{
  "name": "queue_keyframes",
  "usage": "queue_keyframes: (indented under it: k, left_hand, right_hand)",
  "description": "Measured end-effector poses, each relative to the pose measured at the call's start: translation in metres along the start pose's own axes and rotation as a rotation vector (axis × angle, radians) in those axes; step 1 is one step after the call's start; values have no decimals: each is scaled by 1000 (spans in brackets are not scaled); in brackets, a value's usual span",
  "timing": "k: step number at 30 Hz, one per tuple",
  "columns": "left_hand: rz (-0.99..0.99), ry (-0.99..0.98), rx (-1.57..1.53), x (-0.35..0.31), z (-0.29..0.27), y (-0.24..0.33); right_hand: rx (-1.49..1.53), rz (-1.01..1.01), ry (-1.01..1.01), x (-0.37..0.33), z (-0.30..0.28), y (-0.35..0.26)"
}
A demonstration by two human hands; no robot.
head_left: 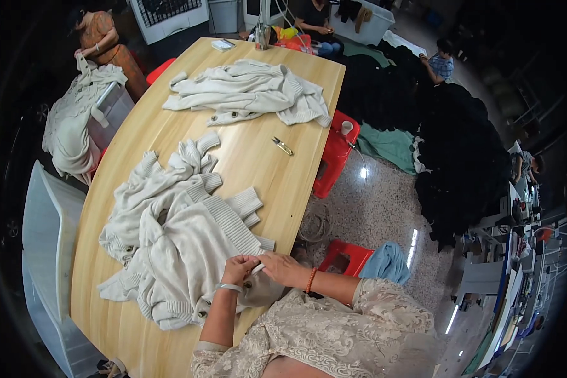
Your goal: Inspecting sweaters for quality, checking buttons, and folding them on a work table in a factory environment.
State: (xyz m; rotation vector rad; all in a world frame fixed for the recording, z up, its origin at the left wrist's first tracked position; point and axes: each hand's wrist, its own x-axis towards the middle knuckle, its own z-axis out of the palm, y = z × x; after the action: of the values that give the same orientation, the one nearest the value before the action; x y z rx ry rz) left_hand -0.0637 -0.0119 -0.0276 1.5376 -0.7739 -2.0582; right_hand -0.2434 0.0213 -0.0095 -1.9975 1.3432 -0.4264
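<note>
Lace top [324, 331], sweater edge [257, 269] in grip [283, 269]

I'm on one head-worn fisheye, left of its pair, facing down. Left hand [238, 269] and right hand [283, 269] sit close, lower centre; surface [252, 167] mid-frame, floor [387, 201] farther off, right. Edges bow near rim.

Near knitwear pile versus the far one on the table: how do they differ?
The near pile has the left hand and right hand on it; the far pile has none. The near pile is bulkier and covers more of the table; the far pile is smaller, stretched sideways. Both are cream knits with dark buttons.
</note>
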Motion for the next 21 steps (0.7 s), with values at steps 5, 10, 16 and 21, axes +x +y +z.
queue_keyframes:
  k: [5, 10, 16, 21]
  left_hand:
    - [252, -199, 123, -24, -3, 3]
    - [470, 103, 645, -33, 6, -9]
    - [618, 215, 672, -37, 12, -16]
    - [593, 178, 662, -40, 15, -14]
  right_hand:
    - [53, -84, -63, 3, 1, 14]
    - [111, -79, -123, 6, -5, 22]
    - [99, -148, -177, 8, -7, 21]
    - [114, -177, -150, 5, -11, 22]
